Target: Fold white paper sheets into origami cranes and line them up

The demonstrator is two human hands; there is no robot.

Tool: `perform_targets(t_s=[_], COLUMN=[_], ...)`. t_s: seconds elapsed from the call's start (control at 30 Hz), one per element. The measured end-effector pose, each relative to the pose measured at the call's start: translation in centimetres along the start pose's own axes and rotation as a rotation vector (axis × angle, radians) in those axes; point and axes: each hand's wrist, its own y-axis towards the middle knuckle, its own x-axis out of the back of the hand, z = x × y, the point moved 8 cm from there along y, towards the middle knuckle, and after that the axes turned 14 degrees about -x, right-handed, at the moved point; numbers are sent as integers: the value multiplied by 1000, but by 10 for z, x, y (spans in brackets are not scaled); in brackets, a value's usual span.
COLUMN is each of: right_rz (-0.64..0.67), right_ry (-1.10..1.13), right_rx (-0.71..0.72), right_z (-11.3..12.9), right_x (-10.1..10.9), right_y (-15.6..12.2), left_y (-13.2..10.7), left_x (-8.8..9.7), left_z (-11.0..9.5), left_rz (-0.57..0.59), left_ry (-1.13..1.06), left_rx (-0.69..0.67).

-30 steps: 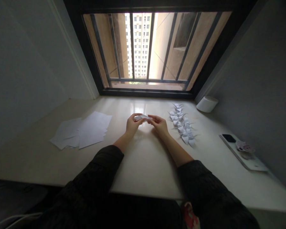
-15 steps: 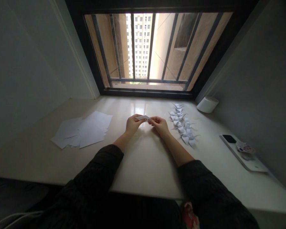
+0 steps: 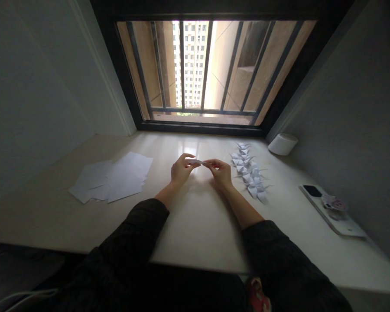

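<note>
Between my two hands, above the middle of the pale sill, is a small folded piece of white paper (image 3: 195, 161), seen nearly edge-on. My left hand (image 3: 181, 169) pinches its left part between thumb and fingers. At its right end, the fingertips of my right hand (image 3: 220, 171) are closed on the paper. The exact folds are too small to make out. To the right of my right hand stand several folded white paper cranes (image 3: 248, 171) in a tight cluster. Loose white paper sheets (image 3: 126, 177) lie in an overlapping pile to the left.
A phone (image 3: 331, 212) with a round grip on its back lies at the right, by the wall. A white rounded object (image 3: 282, 144) sits in the far right corner. Behind the sill (image 3: 195, 225) is a barred window (image 3: 201, 69).
The folded paper has tilted from showing its face to nearly edge-on. My left index finger has lifted slightly, and my right hand has shifted a little.
</note>
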Motion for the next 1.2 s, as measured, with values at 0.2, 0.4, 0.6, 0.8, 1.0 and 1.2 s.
perform_targets(t_s=[0.2,0.4,0.6,0.8,1.0,1.2], right_rz=[-158,-119,-89,0,224,182], right_ry=[-83,-124,-120,-2,279,324], right_rx=[152,194,170,112,-108,-175], right_z=[22,27,25,16,-4,-10], right_x=[15,12,10,4,-15,-12], right_y=[-11,-15,-15,-7,1,2], left_y=[-4,2,4,5,6,4], left_x=[-8,-17,-14,-16,-13,-10], left_z=[-9,-4,-4,-12,-7,-3], left_rz=[94,86,90,119,96,80], left_ry=[29,-284,-312,-310,-282,-263], left_rx=[-1,6,14,-75,-59,5])
